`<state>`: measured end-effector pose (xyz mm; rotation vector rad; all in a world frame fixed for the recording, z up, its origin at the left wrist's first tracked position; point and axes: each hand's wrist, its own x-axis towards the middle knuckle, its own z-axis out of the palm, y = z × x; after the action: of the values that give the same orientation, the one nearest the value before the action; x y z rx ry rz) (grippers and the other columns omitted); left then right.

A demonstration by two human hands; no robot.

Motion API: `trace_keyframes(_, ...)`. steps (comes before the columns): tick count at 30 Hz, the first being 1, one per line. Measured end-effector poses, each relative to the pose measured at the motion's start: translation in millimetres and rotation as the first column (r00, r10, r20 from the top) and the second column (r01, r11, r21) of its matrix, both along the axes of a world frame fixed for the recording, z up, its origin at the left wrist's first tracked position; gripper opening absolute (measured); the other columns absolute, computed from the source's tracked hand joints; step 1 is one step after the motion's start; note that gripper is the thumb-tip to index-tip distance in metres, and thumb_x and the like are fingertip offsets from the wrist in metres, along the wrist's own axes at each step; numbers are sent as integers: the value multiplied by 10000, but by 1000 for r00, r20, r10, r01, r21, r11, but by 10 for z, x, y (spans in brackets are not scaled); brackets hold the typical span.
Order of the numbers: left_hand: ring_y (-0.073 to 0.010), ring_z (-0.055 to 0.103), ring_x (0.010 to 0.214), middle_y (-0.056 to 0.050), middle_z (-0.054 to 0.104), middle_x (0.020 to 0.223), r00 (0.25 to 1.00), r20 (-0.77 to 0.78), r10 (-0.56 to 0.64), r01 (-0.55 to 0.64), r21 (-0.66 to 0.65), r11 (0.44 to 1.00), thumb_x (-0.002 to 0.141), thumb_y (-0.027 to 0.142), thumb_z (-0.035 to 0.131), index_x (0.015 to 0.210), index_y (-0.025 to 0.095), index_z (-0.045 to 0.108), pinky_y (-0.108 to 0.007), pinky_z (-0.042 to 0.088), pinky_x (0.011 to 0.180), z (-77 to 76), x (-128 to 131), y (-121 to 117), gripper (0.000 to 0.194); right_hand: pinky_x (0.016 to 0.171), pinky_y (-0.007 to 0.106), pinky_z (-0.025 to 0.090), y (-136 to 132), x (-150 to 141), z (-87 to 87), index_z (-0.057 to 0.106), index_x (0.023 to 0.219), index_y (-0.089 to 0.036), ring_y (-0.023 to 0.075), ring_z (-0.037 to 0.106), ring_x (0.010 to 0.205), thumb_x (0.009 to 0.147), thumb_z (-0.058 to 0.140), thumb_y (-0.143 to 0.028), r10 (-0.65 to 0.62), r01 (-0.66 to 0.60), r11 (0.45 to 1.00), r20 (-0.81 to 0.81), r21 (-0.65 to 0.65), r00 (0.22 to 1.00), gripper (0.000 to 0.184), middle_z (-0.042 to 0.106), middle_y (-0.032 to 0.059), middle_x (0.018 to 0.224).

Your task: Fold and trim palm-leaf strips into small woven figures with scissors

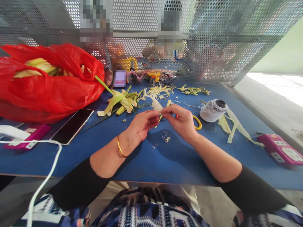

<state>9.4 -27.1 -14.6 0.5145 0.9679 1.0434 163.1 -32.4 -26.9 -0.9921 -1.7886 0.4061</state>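
Note:
Both of my hands meet above the middle of the blue table. My left hand (142, 123), with a gold bangle on the wrist, pinches a pale, thin husk strip (156, 104) that looks like corn husk. Thumb and forefinger of my right hand (180, 118) are closed on the lower end of the same strip. A narrow yellow-green piece sticks out beside these fingers, partly hidden. Under my right hand shows the yellow loop (198, 123) of what looks like scissors; the rest is covered. Just beyond lies a bunch of husk leaves (121, 102).
On the left, a red plastic bag (47, 97) holds more husks; a phone (72, 126) lies before it. A white thread cone (211, 111) stands right, near loose husk strips (236, 124) and a magenta power strip (281, 148). A perforated metal screen (137, 19) closes the back.

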Motion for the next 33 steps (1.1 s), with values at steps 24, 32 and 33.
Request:
trace_keyframes(24,-109,670,596,-31,711,641,998,-62,-11,20,133,991,744,59,724,699,124,709,-234,549,685,33,6,-24,80,676,279,487,17,-12,-13,708,746,-215,139,634,698,812,649,-185,-48,32,994,-143,-107,989,94,719,-9,728)
trace_keyframes(32,-123,672,593,-21,724,629,978,-187,95,-28,334,942,672,196,811,677,151,717,-276,554,703,-58,56,-41,105,581,266,428,16,-51,3,664,723,-192,109,555,583,759,653,-229,-103,46,969,-226,-243,969,53,664,-21,638)
trace_keyframes(33,-123,670,591,-20,724,628,976,-192,104,-32,347,937,664,209,814,677,152,718,-277,555,699,-69,60,-39,112,569,261,417,17,-54,4,652,717,-191,104,545,575,750,655,-226,-110,50,968,-236,-248,965,48,655,-25,631)
